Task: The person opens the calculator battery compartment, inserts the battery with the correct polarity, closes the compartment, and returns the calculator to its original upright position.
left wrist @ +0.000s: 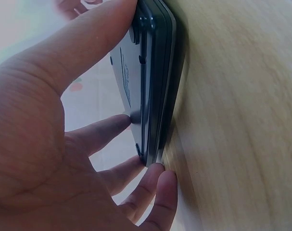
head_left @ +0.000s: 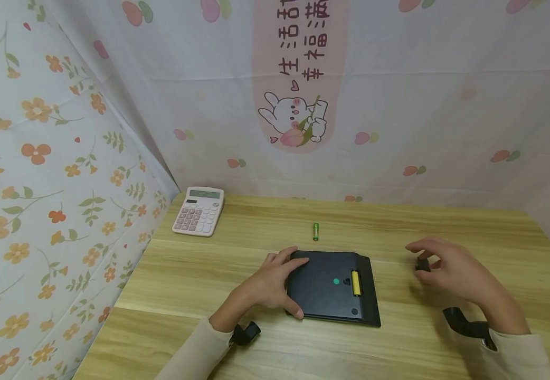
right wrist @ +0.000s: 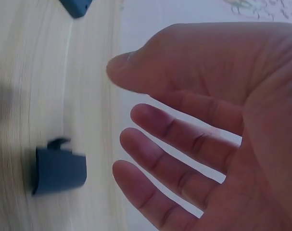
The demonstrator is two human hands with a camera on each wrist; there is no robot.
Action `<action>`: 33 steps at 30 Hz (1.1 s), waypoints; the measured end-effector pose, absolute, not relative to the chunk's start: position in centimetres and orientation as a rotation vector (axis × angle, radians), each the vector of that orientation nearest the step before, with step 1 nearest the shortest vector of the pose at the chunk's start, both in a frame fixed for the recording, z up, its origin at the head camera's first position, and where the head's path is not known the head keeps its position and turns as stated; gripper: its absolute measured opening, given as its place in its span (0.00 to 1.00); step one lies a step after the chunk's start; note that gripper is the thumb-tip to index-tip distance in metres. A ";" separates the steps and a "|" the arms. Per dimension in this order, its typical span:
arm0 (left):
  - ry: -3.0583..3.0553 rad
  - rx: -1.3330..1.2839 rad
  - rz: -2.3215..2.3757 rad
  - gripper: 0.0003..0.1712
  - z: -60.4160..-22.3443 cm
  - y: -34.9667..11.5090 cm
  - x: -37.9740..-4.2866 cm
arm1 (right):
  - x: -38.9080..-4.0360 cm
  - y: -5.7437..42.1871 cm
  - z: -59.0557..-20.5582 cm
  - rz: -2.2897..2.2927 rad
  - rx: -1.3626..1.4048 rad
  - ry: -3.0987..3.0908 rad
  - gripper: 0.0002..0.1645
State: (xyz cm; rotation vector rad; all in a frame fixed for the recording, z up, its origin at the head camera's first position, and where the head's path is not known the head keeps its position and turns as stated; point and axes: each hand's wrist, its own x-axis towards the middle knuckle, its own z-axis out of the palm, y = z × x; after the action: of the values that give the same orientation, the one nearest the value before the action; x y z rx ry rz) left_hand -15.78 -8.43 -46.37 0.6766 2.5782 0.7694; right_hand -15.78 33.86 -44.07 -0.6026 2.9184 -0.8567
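A black flat electronic device (head_left: 320, 285) lies back side up on the table, and a yellow battery (head_left: 356, 283) sits in its uncovered battery slot. My left hand (head_left: 271, 282) grips the device's left end, thumb at the near edge and fingers at the far corner, some curled against its side in the left wrist view. To the right of the device, my right hand (head_left: 453, 272) hovers with its fingers spread and loosely bent. A small black battery cover (right wrist: 61, 171) with a clip tab appears apart from those fingertips in the right wrist view.
Beyond the device lies a green battery (head_left: 315, 231) on the wooden table (head_left: 237, 258). A white and pink calculator (head_left: 199, 211) is at the back left corner. Patterned cloth (head_left: 185, 95) hangs along the table's back and left sides.
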 end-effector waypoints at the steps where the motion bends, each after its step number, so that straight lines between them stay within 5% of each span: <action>1: 2.578 0.676 0.770 0.68 -46.4 -8.4 -15.8 | -15.8 34.2 -44.1 -0.864 -0.591 2.907 0.35; 33: 2.581 0.675 0.769 0.68 -46.5 -8.5 -15.8 | -16.6 36.6 -46.5 -0.713 -0.496 2.875 0.42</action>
State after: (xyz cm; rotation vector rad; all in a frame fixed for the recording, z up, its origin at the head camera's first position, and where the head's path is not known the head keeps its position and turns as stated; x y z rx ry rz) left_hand -15.82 -8.46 -46.55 0.6749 2.5811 0.7688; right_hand -16.59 36.58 -46.48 -0.4963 2.8750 -0.7125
